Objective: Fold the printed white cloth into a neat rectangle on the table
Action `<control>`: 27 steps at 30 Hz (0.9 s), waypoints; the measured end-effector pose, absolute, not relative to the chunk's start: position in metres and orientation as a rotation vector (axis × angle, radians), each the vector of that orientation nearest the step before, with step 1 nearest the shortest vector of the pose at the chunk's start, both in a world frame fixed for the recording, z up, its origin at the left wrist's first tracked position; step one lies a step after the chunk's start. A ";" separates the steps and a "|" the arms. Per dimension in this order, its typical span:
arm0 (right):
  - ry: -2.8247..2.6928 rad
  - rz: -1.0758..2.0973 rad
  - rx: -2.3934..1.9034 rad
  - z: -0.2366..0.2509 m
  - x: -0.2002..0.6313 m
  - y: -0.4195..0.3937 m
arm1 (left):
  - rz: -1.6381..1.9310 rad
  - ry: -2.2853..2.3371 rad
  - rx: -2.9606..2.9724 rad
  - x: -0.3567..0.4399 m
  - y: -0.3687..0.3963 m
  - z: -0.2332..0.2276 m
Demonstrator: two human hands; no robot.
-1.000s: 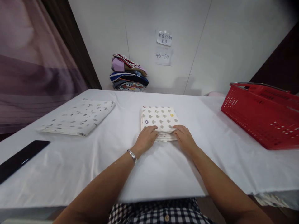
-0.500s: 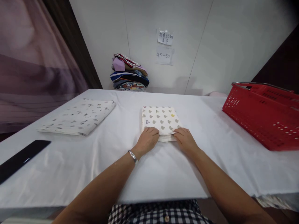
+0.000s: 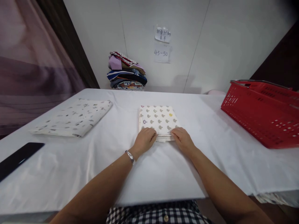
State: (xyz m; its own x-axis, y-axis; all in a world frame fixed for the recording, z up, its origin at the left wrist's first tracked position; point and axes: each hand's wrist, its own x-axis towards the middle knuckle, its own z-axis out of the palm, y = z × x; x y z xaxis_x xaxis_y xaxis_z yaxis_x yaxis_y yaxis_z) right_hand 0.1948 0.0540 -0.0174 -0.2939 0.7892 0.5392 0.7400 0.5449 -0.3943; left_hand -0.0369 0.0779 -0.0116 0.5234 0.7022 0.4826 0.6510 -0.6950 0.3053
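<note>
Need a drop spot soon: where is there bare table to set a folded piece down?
Bare cloth lies between the speckled fabric and the mushroom-print stack, and between that stack and the red basket. The near edge around both hands is taken; a phone sits near left.

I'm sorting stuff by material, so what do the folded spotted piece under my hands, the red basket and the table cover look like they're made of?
Folded spotted piece: soft woven cloth, matte, likely cotton; stacked layers show at its near edge under the left hand and right hand.
Red basket: moulded plastic, slightly glossy, slotted walls, with a metal-looking handle.
Table cover: thin white fabric with a faint sheen and soft creases.
</note>
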 end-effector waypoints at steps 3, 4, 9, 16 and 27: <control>-2.056 0.099 -1.237 -0.017 0.193 0.055 | 0.944 1.223 2.621 -0.036 0.078 -0.012; -2.067 0.105 -1.246 -0.016 0.193 0.055 | 0.930 1.220 2.633 -0.035 0.078 -0.012; -2.131 0.087 -1.313 -0.016 0.190 0.057 | 0.798 1.264 2.706 -0.032 0.078 -0.009; -2.065 -0.031 -1.322 -0.016 0.185 0.058 | 0.654 1.392 2.837 -0.024 0.082 -0.009; -2.085 0.020 -1.203 -0.019 0.191 0.053 | 0.796 1.420 2.650 -0.026 0.080 -0.007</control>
State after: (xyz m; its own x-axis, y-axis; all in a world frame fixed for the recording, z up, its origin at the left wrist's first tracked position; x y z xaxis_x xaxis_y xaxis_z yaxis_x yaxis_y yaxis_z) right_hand 0.1912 0.0526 -0.0193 -0.3074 0.7595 0.5732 0.7486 0.5650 -0.3471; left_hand -0.0261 0.0805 -0.0073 0.4521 0.7860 0.4216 0.7699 -0.5826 0.2605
